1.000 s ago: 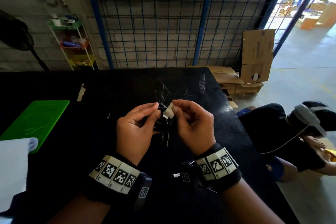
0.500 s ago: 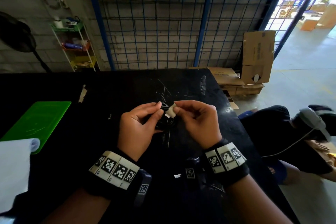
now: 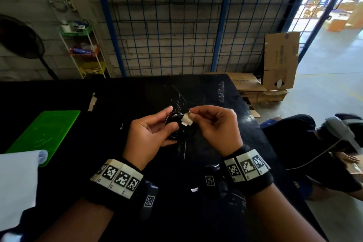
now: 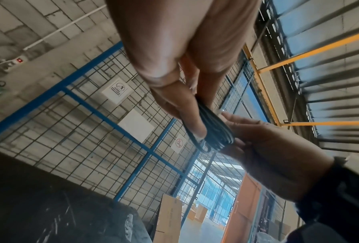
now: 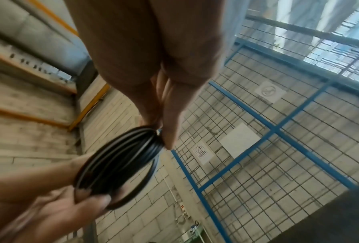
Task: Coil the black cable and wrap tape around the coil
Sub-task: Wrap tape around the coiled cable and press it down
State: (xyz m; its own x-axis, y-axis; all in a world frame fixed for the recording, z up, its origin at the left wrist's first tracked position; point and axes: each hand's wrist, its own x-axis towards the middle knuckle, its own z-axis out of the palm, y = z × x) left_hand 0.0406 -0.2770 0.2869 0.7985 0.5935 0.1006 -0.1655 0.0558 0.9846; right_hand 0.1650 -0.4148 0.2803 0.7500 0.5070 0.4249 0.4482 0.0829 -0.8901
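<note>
A small coil of black cable (image 3: 183, 129) is held above the black table (image 3: 59, 92) between both hands. My left hand (image 3: 157, 129) pinches the coil's near-left side between thumb and fingers; the left wrist view shows the coil (image 4: 213, 131) edge-on against the thumb. My right hand (image 3: 208, 122) pinches a short strip of pale tape (image 3: 186, 120) lying over the coil's far-right side. In the right wrist view the coil (image 5: 120, 164) shows as a ring, with the right fingertips (image 5: 168, 139) pressed on its upper edge and the left hand (image 5: 70, 202) at its lower edge.
A green board (image 3: 43, 133) and a white sheet (image 3: 17, 182) lie at the table's left. A tape scrap (image 3: 92, 102) and a small white bit (image 3: 194, 189) lie on the table. A blue wire fence (image 3: 176, 35) stands behind. A seated person (image 3: 314, 153) is right of the table.
Both hands with the coil have shifted slightly away from me, and the right hand has turned the tape a little further over the coil. The grips are unchanged.
</note>
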